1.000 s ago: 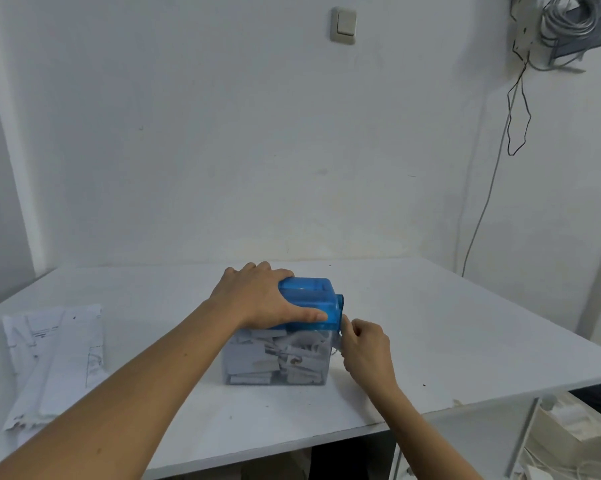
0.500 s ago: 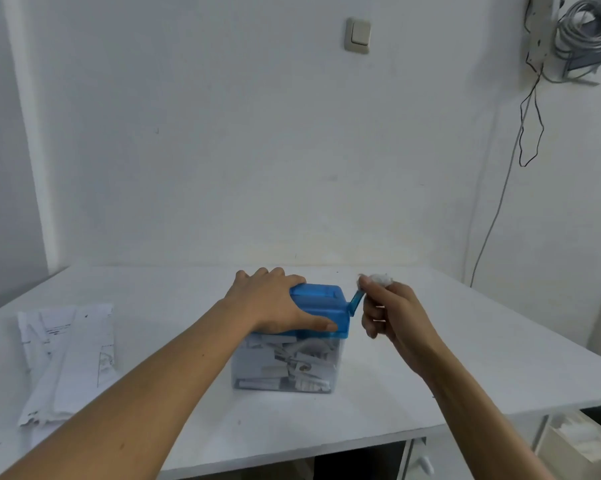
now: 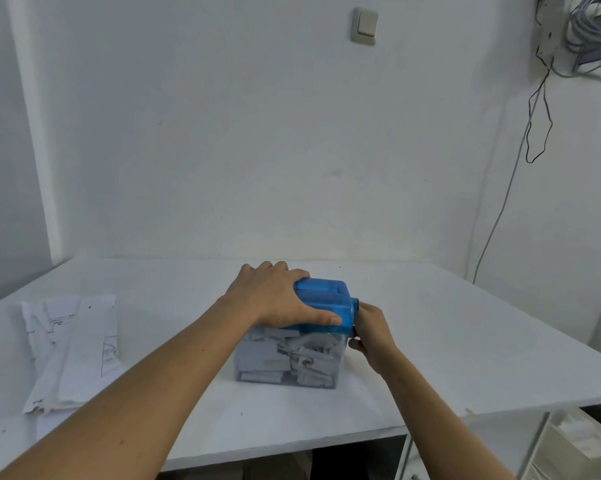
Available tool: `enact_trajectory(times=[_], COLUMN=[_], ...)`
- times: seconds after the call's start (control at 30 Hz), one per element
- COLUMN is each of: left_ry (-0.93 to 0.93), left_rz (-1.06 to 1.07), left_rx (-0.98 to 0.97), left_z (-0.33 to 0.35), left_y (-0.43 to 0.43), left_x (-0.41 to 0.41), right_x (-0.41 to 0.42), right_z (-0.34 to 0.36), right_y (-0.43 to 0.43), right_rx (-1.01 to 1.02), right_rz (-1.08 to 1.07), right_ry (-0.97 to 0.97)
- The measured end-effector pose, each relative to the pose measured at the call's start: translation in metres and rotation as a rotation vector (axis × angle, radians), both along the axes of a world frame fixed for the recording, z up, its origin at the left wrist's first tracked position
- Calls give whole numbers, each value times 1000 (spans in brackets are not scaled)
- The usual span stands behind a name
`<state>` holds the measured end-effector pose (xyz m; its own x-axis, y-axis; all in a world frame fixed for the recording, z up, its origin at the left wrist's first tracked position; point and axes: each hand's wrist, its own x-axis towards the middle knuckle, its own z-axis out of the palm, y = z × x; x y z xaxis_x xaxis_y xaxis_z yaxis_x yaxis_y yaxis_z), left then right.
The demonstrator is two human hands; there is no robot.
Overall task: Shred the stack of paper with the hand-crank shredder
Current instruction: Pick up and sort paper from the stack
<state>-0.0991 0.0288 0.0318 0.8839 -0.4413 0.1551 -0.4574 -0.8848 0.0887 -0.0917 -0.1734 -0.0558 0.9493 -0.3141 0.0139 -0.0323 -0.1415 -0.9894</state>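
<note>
The hand-crank shredder (image 3: pixel 328 303) has a blue top on a clear bin (image 3: pixel 288 362) full of white paper strips; it stands mid-table. My left hand (image 3: pixel 274 296) lies over the blue top's left half, thumb along its front edge, holding it down. My right hand (image 3: pixel 371 330) is at the shredder's right side, low beside the bin, fingers curled round the crank handle, which the hand hides. A stack of printed paper (image 3: pixel 70 348) lies flat at the table's left.
The white table (image 3: pixel 465 341) meets the wall at the back; its front edge runs below my arms. Cables (image 3: pixel 538 126) hang down the right wall. White boxes (image 3: pixel 576 445) sit under the table at the lower right.
My right hand swung the crank from its high position beside the blue top down to low beside the bin. My left hand stayed on the top.
</note>
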Motion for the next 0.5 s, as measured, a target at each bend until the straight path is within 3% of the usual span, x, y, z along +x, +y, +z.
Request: enact_trajectory(times=[0.2, 0.33, 0.5], left_ry=[-10, 8, 32], left_rz=[45, 60, 59], left_rx=[-11, -2, 8], left_z=[-2, -1, 3], left_y=[-1, -2, -2], left_x=[2, 3, 2], right_x=[-31, -56, -105], right_z=[-13, -13, 30], right_y=[11, 16, 16], right_rx=[-104, -125, -59], right_rz=[-47, -105, -11], right_ry=[64, 6, -130])
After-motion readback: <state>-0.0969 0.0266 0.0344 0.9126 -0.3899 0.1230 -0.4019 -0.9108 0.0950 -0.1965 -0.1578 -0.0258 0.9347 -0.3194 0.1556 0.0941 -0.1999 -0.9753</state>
